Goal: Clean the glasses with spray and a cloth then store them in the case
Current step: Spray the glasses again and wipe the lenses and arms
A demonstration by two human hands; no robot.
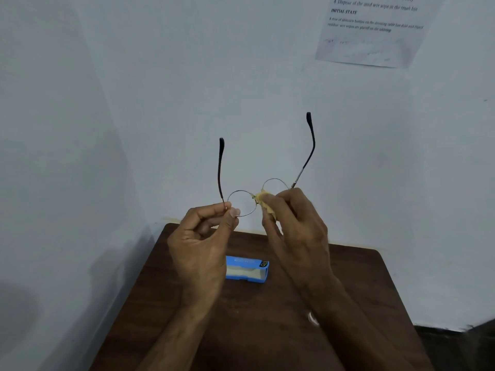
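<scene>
Now, left hand (pixel 203 236) pinching the glasses (pixel 242 203) at the hinge, right hand (pixel 297 226) pressing yellow cloth (pixel 263 200) on one lens, blue case (pixel 246 269) open on brown table (pixel 267 330) below.

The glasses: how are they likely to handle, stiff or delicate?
The glasses have thin wire rims, so probably light and easily bent. The left hand holds them by a fingertip pinch alone. Their long open temples look prone to snagging.
</scene>
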